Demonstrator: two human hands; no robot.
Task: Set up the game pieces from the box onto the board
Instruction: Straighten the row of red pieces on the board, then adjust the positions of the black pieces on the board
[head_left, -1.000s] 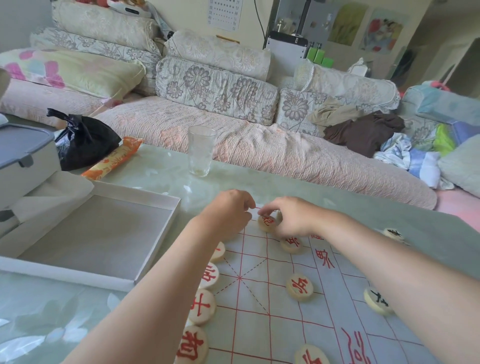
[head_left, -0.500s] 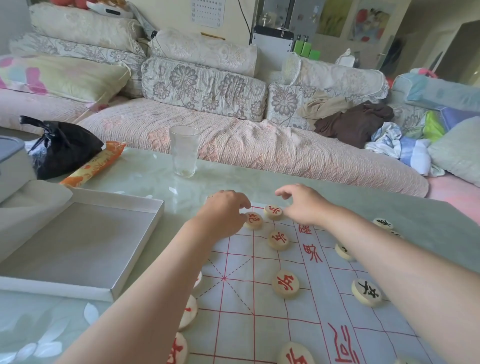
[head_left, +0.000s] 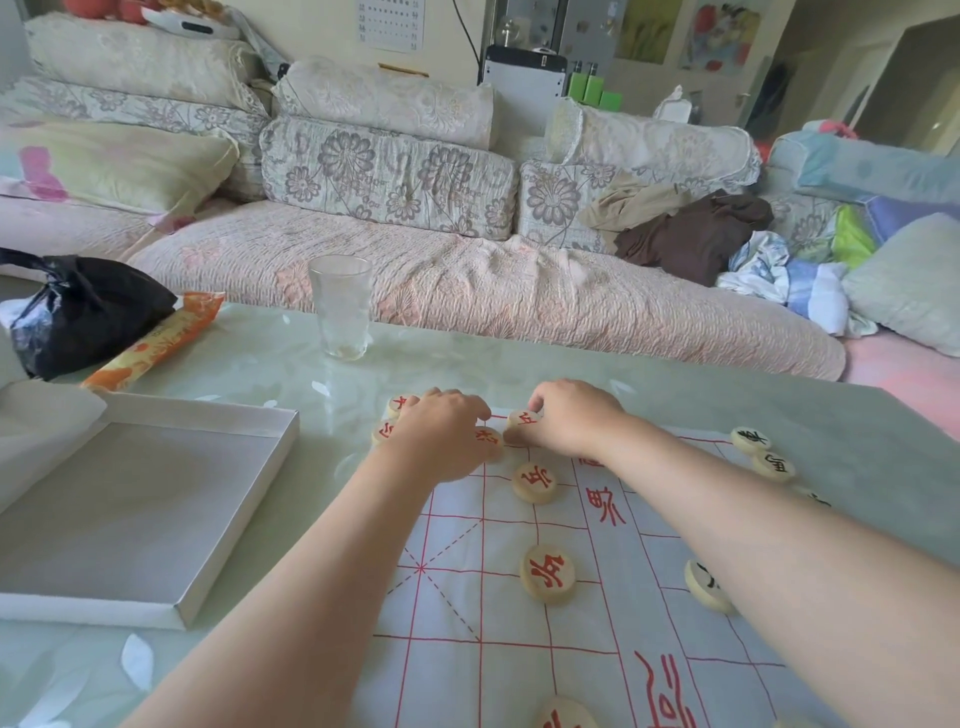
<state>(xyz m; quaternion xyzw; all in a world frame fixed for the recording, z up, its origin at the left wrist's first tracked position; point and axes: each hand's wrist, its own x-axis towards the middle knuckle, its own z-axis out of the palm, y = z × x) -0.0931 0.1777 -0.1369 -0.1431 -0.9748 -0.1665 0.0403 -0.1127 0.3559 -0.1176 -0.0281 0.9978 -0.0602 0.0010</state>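
At the far edge of the thin white red-gridded board (head_left: 519, 670), a round cream red-marked piece (head_left: 524, 418) is pinched by the right hand (head_left: 571, 421). The left hand (head_left: 447, 441) is curled over neighbouring discs (head_left: 385, 431); a grip cannot be confirmed. Crowded discs could be nudged off their points, or the sheet dragged by the right forearm (head_left: 753, 525).

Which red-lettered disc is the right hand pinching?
The cream round disc at the board's far edge, between the right hand's fingertips; the rest lie outside them.
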